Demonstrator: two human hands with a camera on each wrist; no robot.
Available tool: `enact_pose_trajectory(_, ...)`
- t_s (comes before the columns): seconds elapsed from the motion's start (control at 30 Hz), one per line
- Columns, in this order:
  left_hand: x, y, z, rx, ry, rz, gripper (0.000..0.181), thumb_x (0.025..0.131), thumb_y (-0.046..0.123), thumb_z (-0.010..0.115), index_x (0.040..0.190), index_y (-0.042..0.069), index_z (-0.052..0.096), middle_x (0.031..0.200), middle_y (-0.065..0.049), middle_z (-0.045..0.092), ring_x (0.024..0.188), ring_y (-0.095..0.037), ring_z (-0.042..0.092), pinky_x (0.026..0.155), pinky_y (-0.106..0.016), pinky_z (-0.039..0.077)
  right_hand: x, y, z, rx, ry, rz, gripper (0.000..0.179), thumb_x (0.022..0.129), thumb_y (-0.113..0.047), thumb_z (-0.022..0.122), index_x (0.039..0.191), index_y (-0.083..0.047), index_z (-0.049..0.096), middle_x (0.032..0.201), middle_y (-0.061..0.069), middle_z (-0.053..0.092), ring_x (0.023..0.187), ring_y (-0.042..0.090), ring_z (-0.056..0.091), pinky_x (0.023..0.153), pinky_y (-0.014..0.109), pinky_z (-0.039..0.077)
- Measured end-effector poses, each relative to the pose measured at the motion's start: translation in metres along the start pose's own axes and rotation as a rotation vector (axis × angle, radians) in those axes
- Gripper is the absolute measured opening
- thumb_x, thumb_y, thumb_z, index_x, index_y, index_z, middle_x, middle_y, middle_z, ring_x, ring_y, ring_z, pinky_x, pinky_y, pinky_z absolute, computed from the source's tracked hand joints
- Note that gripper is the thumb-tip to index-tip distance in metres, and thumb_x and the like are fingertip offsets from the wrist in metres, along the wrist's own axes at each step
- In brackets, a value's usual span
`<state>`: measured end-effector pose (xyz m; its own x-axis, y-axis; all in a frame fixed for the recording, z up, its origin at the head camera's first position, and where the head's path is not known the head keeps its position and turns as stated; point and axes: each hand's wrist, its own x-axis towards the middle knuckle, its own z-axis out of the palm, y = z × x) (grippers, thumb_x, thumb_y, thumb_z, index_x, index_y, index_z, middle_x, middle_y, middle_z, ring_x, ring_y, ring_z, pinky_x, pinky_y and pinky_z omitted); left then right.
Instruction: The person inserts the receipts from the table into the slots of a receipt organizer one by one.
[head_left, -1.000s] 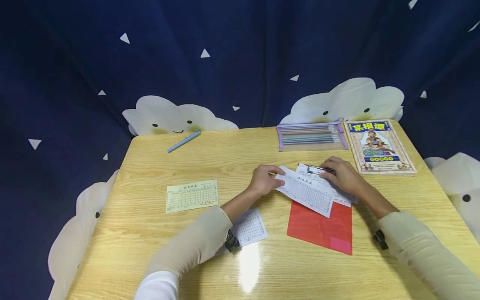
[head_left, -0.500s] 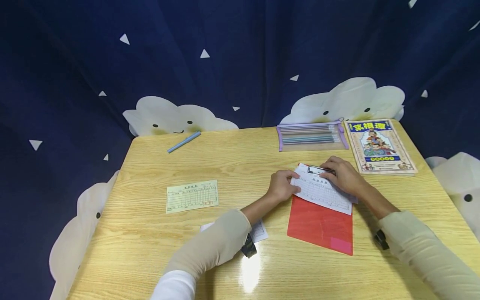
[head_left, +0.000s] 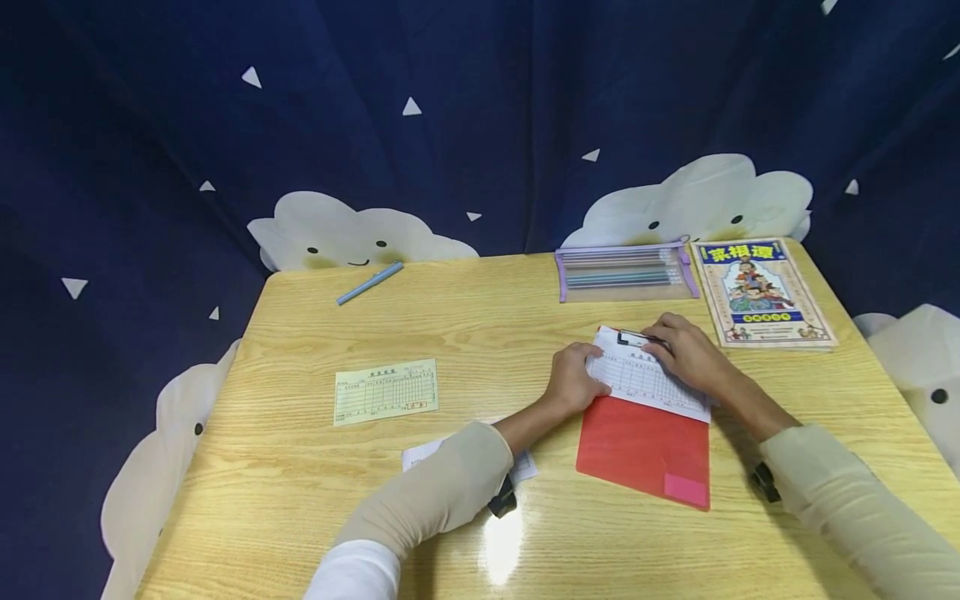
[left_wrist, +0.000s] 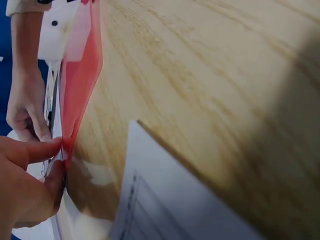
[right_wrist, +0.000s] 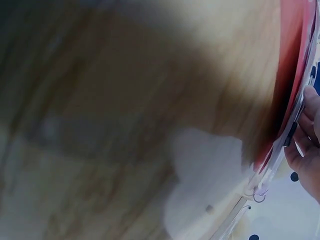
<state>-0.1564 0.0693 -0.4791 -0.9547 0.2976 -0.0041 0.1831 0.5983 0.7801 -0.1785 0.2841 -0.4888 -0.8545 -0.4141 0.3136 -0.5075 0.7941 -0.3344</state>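
A red clipboard (head_left: pixel 641 450) lies on the table with white printed form slips (head_left: pixel 648 385) over its upper half. My left hand (head_left: pixel 573 379) pinches the slips' left edge between thumb and fingers. In the left wrist view, the fingertips of that left hand (left_wrist: pixel 30 175) meet at the edge of the red board (left_wrist: pixel 82 75); whether they also grip the board I cannot tell. At the top, my right hand (head_left: pixel 686 354) grips the metal clip (head_left: pixel 636 337), partly hiding it. The right wrist view has the right hand's fingers (right_wrist: pixel 311 107) on the clip.
A yellow form slip (head_left: pixel 386 393) lies at the left. Under my left forearm are more white slips (head_left: pixel 423 452), partly covered. A blue pen (head_left: pixel 370 283), a purple-edged pencil case (head_left: pixel 626 273) and a comic-style book (head_left: pixel 761 293) lie along the back.
My left hand has moved right with a white slip, which now lies lined up on the clipboard's upper part, its top by the clip. The right hand has stayed at the clip.
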Motion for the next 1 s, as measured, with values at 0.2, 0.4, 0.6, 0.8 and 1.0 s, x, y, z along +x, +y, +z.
enact_pose_trajectory(0.2, 0.001, 0.001, 0.002, 0.065, 0.021, 0.026, 0.056, 0.061, 0.005, 0.086, 0.114, 0.002, 0.066, 0.113, -0.009, 0.068, 0.110, -0.018, 0.061, 0.099, -0.020, 0.043, 0.000, 0.000, -0.001, -0.009, 0.022, -0.026, 0.018, 0.082, -0.004, 0.070, 0.098, 0.005, 0.069, 0.086, 0.012, 0.060, 0.080, 0.028, 0.060, 0.073, 0.044, 0.050)
enact_pose_trajectory(0.4, 0.004, 0.003, 0.003, 0.157, 0.034, 0.040, 0.055, 0.064, 0.010, 0.085, 0.115, 0.004, 0.066, 0.116, -0.006, 0.067, 0.114, -0.015, 0.060, 0.101, -0.021, 0.041, 0.000, 0.001, -0.001, -0.019, 0.022, -0.018, 0.018, 0.082, -0.005, 0.070, 0.098, 0.005, 0.070, 0.085, 0.011, 0.059, 0.079, 0.027, 0.060, 0.073, 0.044, 0.051)
enact_pose_trajectory(0.6, 0.007, 0.007, 0.003, 0.204, 0.041, 0.037, 0.055, 0.065, 0.013, 0.085, 0.117, 0.007, 0.066, 0.118, -0.004, 0.067, 0.115, -0.015, 0.060, 0.100, -0.022, 0.042, 0.000, 0.001, 0.000, -0.021, 0.006, -0.002, 0.019, 0.083, -0.006, 0.070, 0.099, 0.004, 0.069, 0.086, 0.011, 0.059, 0.080, 0.027, 0.060, 0.073, 0.044, 0.050)
enact_pose_trajectory(0.8, 0.010, 0.008, 0.004, 0.181, 0.035, 0.016, 0.055, 0.066, 0.012, 0.085, 0.117, 0.007, 0.066, 0.119, -0.004, 0.067, 0.114, -0.016, 0.060, 0.098, -0.022, 0.043, 0.000, 0.001, -0.001, -0.023, 0.013, -0.011, 0.019, 0.082, -0.006, 0.071, 0.098, 0.004, 0.069, 0.085, 0.011, 0.059, 0.080, 0.026, 0.059, 0.072, 0.044, 0.049)
enact_pose_trajectory(1.0, 0.012, 0.008, 0.004, 0.195, 0.016, 0.012, 0.056, 0.066, 0.015, 0.084, 0.119, 0.009, 0.066, 0.120, -0.002, 0.067, 0.114, -0.015, 0.060, 0.097, -0.021, 0.044, 0.000, 0.001, -0.001, -0.026, 0.008, -0.019, 0.020, 0.082, -0.006, 0.071, 0.099, 0.005, 0.069, 0.086, 0.012, 0.059, 0.082, 0.028, 0.059, 0.075, 0.044, 0.049)
